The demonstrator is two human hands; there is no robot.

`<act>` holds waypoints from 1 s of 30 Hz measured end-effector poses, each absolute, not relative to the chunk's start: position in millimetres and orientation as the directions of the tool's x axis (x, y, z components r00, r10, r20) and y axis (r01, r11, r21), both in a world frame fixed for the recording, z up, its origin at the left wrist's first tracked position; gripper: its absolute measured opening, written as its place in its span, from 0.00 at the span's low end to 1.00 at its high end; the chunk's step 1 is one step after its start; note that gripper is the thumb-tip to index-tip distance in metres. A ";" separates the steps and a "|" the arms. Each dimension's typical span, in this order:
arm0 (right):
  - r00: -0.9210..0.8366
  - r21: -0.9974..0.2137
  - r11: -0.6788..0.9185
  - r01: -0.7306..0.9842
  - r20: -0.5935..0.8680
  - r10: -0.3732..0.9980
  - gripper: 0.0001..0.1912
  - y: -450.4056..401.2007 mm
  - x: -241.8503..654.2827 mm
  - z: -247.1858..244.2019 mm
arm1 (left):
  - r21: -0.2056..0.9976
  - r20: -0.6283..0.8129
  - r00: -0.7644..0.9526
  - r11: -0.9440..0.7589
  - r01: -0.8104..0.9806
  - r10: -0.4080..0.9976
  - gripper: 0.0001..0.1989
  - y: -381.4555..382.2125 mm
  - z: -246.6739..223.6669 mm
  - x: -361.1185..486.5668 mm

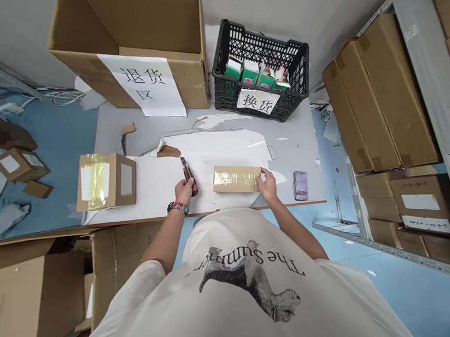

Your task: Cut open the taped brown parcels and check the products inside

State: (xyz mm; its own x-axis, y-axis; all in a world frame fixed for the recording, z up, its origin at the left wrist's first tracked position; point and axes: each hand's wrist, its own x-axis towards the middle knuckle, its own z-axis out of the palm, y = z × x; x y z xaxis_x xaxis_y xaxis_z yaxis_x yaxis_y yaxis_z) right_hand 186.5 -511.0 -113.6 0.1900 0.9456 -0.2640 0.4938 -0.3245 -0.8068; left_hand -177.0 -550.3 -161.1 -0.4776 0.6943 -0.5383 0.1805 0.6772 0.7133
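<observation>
My left hand (183,193) is wrapped round a red and black utility knife (188,176), whose tip points up and to the left over the white tabletop. My right hand (266,185) pinches the right end of a small brown box (235,180) lying flat, with shiny clear tape along its top. The knife is apart from this box, to its left. A taped cube-shaped carton (106,183) with white labels stands at the left end of the table.
Behind are a large open carton (198,81) with a paper sign and a black crate (254,96) holding several green boxes. A purple phone-like item (301,186) lies at right. Shelving (444,106) with cartons stands far right; more cartons (4,293) are lower left.
</observation>
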 end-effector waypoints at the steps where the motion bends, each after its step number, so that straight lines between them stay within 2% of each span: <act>1: 0.181 -0.808 -0.264 0.527 -0.197 0.964 0.30 -512.6 183.3 -108.7 | 0.748 -0.521 -0.477 0.648 0.144 0.708 0.20 -547.3 -157.1 -167.4; 4: 0.102 -0.839 -0.120 0.530 -0.077 0.992 0.28 -514.5 166.4 -92.2 | 0.907 -0.398 -0.429 0.419 -0.048 0.811 0.22 -540.2 -138.7 -133.5; 6: 0.023 -0.895 -0.096 0.436 -0.095 0.995 0.29 -512.9 150.2 -83.2 | 0.954 -0.299 -0.322 0.291 -0.075 0.898 0.24 -537.8 -122.7 -109.7; 9: -0.117 -0.951 -0.250 0.179 -0.273 0.955 0.31 -508.2 128.5 -76.7 | 0.985 -0.175 -0.056 0.175 -0.011 0.983 0.28 -538.2 -99.5 -81.0; 11: -0.169 -0.921 -0.390 0.019 -0.388 0.906 0.31 -505.7 123.0 -76.3 | 0.987 -0.112 0.084 0.101 0.122 0.990 0.27 -539.7 -88.5 -71.7; 13: -0.139 -0.887 -0.456 -0.071 -0.444 0.885 0.30 -504.4 127.3 -76.4 | 0.944 -0.044 0.123 0.001 0.330 0.991 0.25 -541.0 -82.8 -71.3; 15: -0.060 -0.882 -0.462 -0.093 -0.458 0.887 0.30 -504.1 139.1 -75.5 | 0.834 0.015 0.142 -0.090 0.545 0.990 0.29 -541.3 -82.9 -76.7; 17: 0.009 -0.887 -0.456 -0.073 -0.458 0.889 0.29 -504.2 153.9 -73.3 | 0.705 -0.007 0.207 -0.142 0.695 0.978 0.45 -540.1 -88.1 -83.9; 19: 0.056 -0.892 -0.451 -0.044 -0.453 0.890 0.28 -504.3 167.6 -70.9 | 0.604 -0.090 0.279 -0.170 0.778 0.956 0.62 -537.0 -96.3 -90.1; 20: 0.072 -0.893 -0.448 -0.033 -0.449 0.890 0.28 -504.3 173.1 -69.9 | 0.571 -0.121 0.303 -0.183 0.800 0.945 0.67 -534.6 -100.8 -92.7; 23: 0.109 -0.894 -0.447 -0.039 -0.449 0.887 0.27 -504.2 184.0 -68.8 | 0.538 -0.109 0.340 -0.232 0.810 0.934 0.66 -523.0 -111.8 -101.3; 30: 0.139 -0.877 -0.471 -0.093 -0.480 0.866 0.26 -505.5 195.9 -71.1 | 0.594 -0.014 0.366 -0.287 0.752 0.930 0.60 -490.9 -122.0 -146.6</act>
